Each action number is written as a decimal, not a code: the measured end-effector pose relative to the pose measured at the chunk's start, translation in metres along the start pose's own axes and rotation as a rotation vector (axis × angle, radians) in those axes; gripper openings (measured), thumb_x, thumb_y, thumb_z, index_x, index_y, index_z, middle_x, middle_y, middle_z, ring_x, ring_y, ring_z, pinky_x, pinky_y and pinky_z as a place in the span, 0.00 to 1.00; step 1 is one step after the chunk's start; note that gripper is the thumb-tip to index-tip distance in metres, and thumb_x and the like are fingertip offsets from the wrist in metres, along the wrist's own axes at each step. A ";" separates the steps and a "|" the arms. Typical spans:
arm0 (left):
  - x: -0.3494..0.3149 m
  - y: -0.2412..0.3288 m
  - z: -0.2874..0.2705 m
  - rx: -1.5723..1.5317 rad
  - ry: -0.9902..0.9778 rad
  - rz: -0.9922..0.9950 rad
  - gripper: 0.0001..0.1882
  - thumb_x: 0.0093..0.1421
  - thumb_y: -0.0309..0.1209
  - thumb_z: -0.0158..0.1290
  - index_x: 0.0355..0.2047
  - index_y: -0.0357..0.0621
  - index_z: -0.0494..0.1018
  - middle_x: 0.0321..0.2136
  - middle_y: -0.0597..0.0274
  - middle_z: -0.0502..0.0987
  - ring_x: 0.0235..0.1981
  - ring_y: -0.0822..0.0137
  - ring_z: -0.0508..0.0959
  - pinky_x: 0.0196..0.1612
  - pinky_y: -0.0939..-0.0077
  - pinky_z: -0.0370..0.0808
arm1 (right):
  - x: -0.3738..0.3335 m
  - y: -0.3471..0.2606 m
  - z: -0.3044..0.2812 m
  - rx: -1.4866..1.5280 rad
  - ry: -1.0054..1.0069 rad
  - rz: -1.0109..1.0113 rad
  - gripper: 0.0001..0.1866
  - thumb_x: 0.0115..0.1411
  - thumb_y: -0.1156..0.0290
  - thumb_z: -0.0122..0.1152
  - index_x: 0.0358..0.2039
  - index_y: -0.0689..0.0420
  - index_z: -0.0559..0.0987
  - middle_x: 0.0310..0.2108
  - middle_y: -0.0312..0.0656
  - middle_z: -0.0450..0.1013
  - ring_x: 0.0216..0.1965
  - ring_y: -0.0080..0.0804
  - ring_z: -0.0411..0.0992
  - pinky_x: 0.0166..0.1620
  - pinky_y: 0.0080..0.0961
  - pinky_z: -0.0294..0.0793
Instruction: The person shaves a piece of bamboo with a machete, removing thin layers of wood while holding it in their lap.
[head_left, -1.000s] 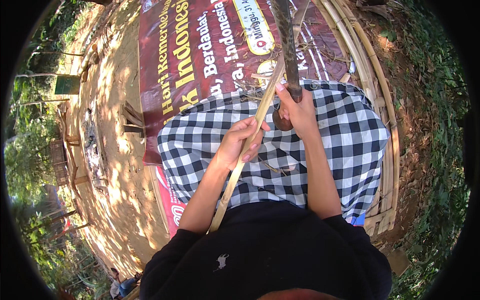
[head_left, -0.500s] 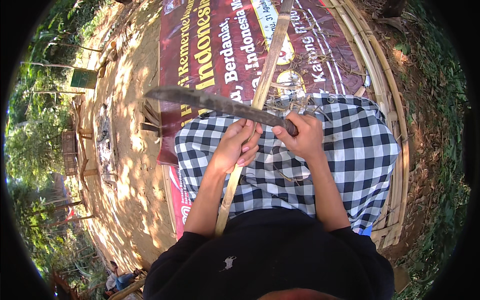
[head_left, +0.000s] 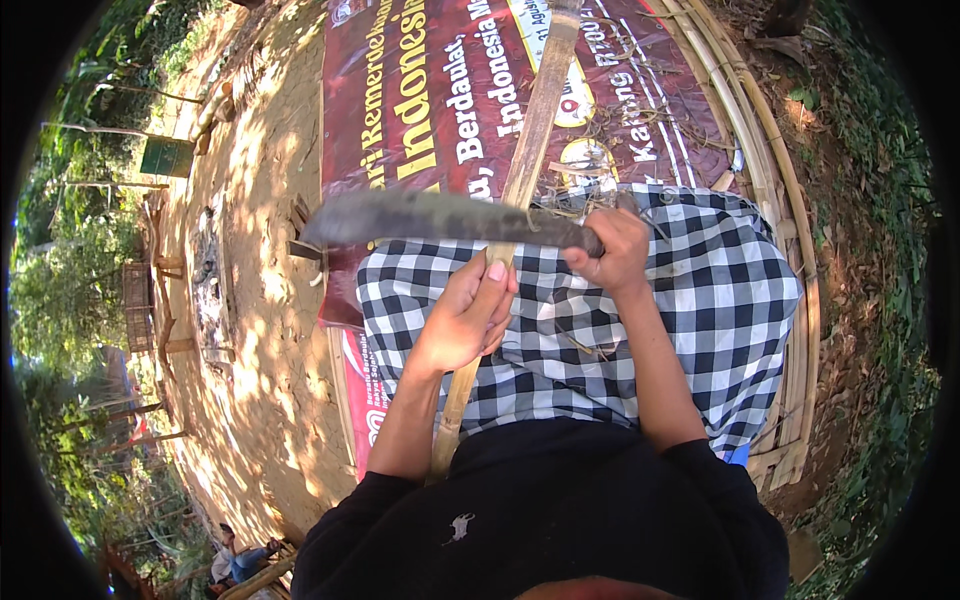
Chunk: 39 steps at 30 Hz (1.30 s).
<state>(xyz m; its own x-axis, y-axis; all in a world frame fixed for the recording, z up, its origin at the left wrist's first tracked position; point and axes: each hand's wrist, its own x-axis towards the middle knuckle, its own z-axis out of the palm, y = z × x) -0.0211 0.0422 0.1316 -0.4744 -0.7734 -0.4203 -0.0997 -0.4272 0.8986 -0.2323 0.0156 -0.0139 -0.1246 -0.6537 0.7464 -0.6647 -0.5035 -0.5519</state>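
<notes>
A long pale bamboo strip [head_left: 535,130] runs from the far edge of the banner down over my lap to my body. My left hand [head_left: 470,312] is closed around it, the thumb lying along its upper face. In my right hand [head_left: 617,248] is the handle of a machete [head_left: 425,217]. Its broad dark blade points left and lies across the strip, just beyond my left hand; whether it touches the strip I cannot tell. Motion blurs the blade. A black and white checked cloth [head_left: 660,340] covers my lap under both hands.
A dark red printed banner [head_left: 400,110] spreads ahead over a bamboo platform, whose pole edge [head_left: 770,150] curves along the right. Thin shavings [head_left: 600,130] litter the banner. A smaller knife [head_left: 733,170] lies by the right edge. Far lower left, a person [head_left: 240,558] sits.
The machete blade has turned so more of its broad side shows, and its tip has dropped slightly nearer me. My right hand has moved a little right; the bamboo strip has shifted slightly.
</notes>
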 end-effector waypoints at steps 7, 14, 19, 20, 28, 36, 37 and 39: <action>0.003 -0.014 -0.016 -0.096 0.005 -0.001 0.17 0.76 0.44 0.36 0.38 0.43 0.64 0.15 0.72 0.55 0.08 0.81 0.52 0.09 0.83 0.53 | 0.007 -0.007 0.007 -0.111 -0.028 0.228 0.32 0.57 0.36 0.63 0.15 0.53 0.68 0.10 0.39 0.64 0.13 0.40 0.66 0.20 0.35 0.63; -0.021 -0.026 -0.019 -0.055 0.006 -0.060 0.18 0.76 0.44 0.36 0.38 0.43 0.64 0.15 0.72 0.56 0.08 0.81 0.53 0.09 0.84 0.53 | 0.017 0.007 0.004 -0.169 -0.058 0.504 0.33 0.59 0.37 0.61 0.16 0.57 0.71 0.09 0.42 0.64 0.14 0.44 0.68 0.22 0.39 0.65; -0.013 -0.034 -0.022 -0.108 -0.023 -0.072 0.17 0.76 0.43 0.36 0.37 0.44 0.64 0.16 0.72 0.57 0.08 0.81 0.54 0.09 0.84 0.54 | 0.024 -0.001 0.003 -0.053 -0.010 0.682 0.33 0.61 0.40 0.61 0.17 0.58 0.71 0.08 0.42 0.63 0.13 0.44 0.67 0.21 0.40 0.63; -0.008 -0.033 -0.022 -0.117 -0.047 -0.069 0.17 0.76 0.43 0.36 0.37 0.44 0.63 0.16 0.71 0.58 0.08 0.81 0.55 0.10 0.83 0.55 | 0.016 -0.004 0.001 -0.021 -0.043 0.597 0.32 0.60 0.40 0.61 0.17 0.58 0.71 0.08 0.42 0.63 0.12 0.44 0.67 0.21 0.40 0.63; -0.015 -0.037 -0.023 -0.182 0.000 -0.059 0.17 0.76 0.43 0.37 0.37 0.44 0.64 0.15 0.73 0.56 0.08 0.81 0.54 0.09 0.84 0.54 | 0.025 0.011 -0.001 -0.213 -0.087 0.676 0.33 0.63 0.38 0.55 0.22 0.60 0.76 0.15 0.45 0.72 0.21 0.51 0.72 0.31 0.45 0.71; 0.017 -0.057 -0.028 -0.123 0.032 -0.074 0.18 0.76 0.42 0.36 0.40 0.39 0.66 0.14 0.72 0.61 0.07 0.80 0.59 0.11 0.85 0.59 | 0.047 -0.009 -0.038 -0.116 -0.154 1.028 0.41 0.66 0.37 0.49 0.28 0.72 0.79 0.23 0.61 0.75 0.30 0.59 0.75 0.37 0.49 0.70; 0.024 -0.065 -0.028 -0.148 0.029 -0.089 0.19 0.76 0.43 0.36 0.39 0.40 0.67 0.14 0.72 0.61 0.07 0.80 0.60 0.11 0.85 0.60 | 0.049 -0.013 -0.044 -0.154 -0.208 1.012 0.40 0.66 0.38 0.49 0.28 0.72 0.79 0.23 0.62 0.75 0.30 0.60 0.75 0.37 0.49 0.70; 0.034 -0.078 -0.028 -0.126 0.024 -0.107 0.20 0.76 0.44 0.35 0.40 0.39 0.66 0.14 0.71 0.62 0.08 0.78 0.61 0.12 0.83 0.60 | 0.049 -0.017 -0.049 -0.269 -0.292 1.001 0.37 0.66 0.39 0.50 0.31 0.70 0.79 0.27 0.62 0.77 0.34 0.61 0.77 0.41 0.50 0.72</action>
<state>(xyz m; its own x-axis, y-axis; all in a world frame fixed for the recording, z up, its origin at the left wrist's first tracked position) -0.0050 0.0367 0.0435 -0.4462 -0.7302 -0.5174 -0.0375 -0.5623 0.8261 -0.2636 0.0200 0.0501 -0.5447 -0.8275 -0.1360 -0.5031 0.4522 -0.7365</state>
